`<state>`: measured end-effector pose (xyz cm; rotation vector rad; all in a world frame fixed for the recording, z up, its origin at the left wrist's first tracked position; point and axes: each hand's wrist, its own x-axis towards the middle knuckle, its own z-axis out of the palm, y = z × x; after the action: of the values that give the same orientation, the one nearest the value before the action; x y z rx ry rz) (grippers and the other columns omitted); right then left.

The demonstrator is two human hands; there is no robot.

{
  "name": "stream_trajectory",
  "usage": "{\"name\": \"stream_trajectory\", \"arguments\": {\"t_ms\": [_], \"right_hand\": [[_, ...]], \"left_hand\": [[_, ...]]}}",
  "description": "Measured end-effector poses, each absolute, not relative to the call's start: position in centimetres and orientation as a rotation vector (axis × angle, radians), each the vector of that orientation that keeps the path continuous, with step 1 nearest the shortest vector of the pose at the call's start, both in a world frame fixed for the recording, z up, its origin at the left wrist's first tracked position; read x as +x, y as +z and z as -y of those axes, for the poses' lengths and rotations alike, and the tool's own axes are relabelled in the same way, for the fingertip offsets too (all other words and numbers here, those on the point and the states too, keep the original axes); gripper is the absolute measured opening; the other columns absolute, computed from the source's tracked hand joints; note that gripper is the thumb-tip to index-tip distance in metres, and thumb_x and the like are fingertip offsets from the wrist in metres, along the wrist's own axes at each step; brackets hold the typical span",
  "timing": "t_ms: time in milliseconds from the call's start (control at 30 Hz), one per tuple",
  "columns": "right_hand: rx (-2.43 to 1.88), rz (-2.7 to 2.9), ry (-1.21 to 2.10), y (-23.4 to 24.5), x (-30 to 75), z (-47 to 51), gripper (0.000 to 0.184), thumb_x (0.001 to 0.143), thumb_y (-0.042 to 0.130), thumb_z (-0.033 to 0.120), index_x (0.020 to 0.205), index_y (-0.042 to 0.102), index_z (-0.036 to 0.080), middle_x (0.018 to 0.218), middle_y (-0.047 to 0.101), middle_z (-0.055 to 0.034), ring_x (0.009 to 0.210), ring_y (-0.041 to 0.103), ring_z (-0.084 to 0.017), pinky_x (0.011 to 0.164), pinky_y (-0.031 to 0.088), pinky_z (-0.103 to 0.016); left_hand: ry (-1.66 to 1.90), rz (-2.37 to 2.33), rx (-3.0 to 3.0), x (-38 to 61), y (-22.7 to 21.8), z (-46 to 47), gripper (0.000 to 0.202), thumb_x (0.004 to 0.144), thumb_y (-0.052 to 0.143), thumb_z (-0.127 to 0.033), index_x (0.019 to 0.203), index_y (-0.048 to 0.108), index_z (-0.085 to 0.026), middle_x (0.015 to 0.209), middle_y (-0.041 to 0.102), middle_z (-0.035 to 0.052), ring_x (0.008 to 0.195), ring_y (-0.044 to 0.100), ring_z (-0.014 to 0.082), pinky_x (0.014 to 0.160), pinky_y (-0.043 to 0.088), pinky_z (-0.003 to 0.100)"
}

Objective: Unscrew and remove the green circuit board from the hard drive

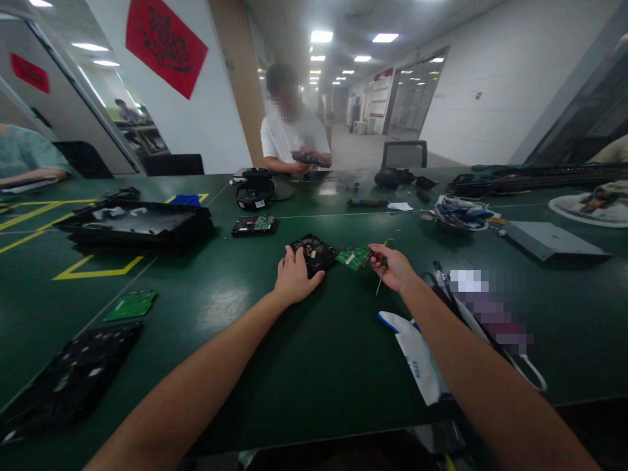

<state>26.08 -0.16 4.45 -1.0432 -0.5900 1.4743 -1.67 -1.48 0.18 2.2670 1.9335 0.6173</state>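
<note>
My left hand [293, 273] grips a square black drive-like unit [316, 254] lying on the green table, fingers on its left side and thumb along its near edge. Dark inner parts with small coppery spots show in the unit. To its right, my right hand [392, 267] pinches a small green circuit board [354, 257] by its right end. The board's left end is close to the unit; whether they touch I cannot tell. A thin metal shaft [379, 284] of a screwdriver sticks down from the same hand, its yellow part showing above the fingers.
A blue-and-white packet [415, 360] lies under my right forearm. At left are a black tray [132, 222], a green board [131, 305] and a black casing [73, 373]. A metal box [554, 240] and cable bundle [461, 212] sit right. A person [294, 134] sits opposite.
</note>
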Motion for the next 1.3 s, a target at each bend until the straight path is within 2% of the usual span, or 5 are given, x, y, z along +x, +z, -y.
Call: {"name": "stream_trajectory", "arguments": {"t_ms": [267, 533, 900, 1133, 1300], "right_hand": [[-1.038, 0.522, 1.545, 7.1, 25.3, -1.7, 0.016, 0.092, 0.053, 0.002, 0.086, 0.063, 0.012, 0.068, 0.062, -0.0025, 0.054, 0.058, -0.005, 0.043, 0.047, -0.007], [-1.028, 0.628, 1.634, 4.8, 21.3, -2.5, 0.014, 0.088, 0.057, -0.001, 0.090, 0.065, 0.011, 0.069, 0.066, -0.0050, 0.053, 0.063, -0.008, 0.044, 0.053, -0.009], [-0.956, 0.770, 1.646, 3.5, 20.9, -0.5, 0.025, 0.088, 0.061, -0.004, 0.104, 0.065, 0.014, 0.090, 0.074, -0.0098, 0.085, 0.079, -0.018, 0.074, 0.067, -0.021], [-1.148, 1.073, 1.542, 3.6, 21.3, 0.0, 0.023, 0.086, 0.073, 0.006, 0.107, 0.069, 0.015, 0.071, 0.068, -0.0006, 0.055, 0.064, -0.008, 0.038, 0.042, -0.009], [-1.233, 1.176, 1.466, 3.1, 21.4, 0.0, 0.031, 0.083, 0.074, 0.005, 0.112, 0.069, 0.015, 0.067, 0.066, 0.0008, 0.052, 0.060, -0.009, 0.035, 0.038, -0.012]], "left_hand": [[0.574, -1.763, 2.348, -2.5, 0.6, 1.7, 0.091, 0.094, 0.055, -0.058, 0.159, 0.022, -0.002, 0.164, 0.030, 0.0326, 0.160, 0.014, 0.0395, 0.125, 0.020, 0.057], [0.607, -1.515, 2.363, -3.8, 1.1, 1.3, 0.094, 0.093, 0.060, -0.054, 0.163, 0.014, -0.011, 0.167, 0.029, 0.0258, 0.158, 0.026, 0.0358, 0.127, 0.016, 0.060], [0.984, -1.533, 2.270, -3.5, 1.3, 1.5, 0.071, 0.084, 0.077, -0.053, 0.143, 0.052, -0.021, 0.139, 0.056, 0.0131, 0.133, 0.054, 0.0314, 0.115, 0.045, 0.046], [0.979, -1.525, 2.278, -3.5, 1.1, 1.9, 0.061, 0.085, 0.076, -0.050, 0.136, 0.056, -0.023, 0.132, 0.054, 0.0099, 0.123, 0.059, 0.0284, 0.109, 0.051, 0.043], [0.961, -1.517, 2.293, -3.3, 1.0, 1.9, 0.059, 0.085, 0.076, -0.052, 0.134, 0.059, -0.023, 0.131, 0.053, 0.0093, 0.122, 0.060, 0.0282, 0.109, 0.051, 0.042]]}}
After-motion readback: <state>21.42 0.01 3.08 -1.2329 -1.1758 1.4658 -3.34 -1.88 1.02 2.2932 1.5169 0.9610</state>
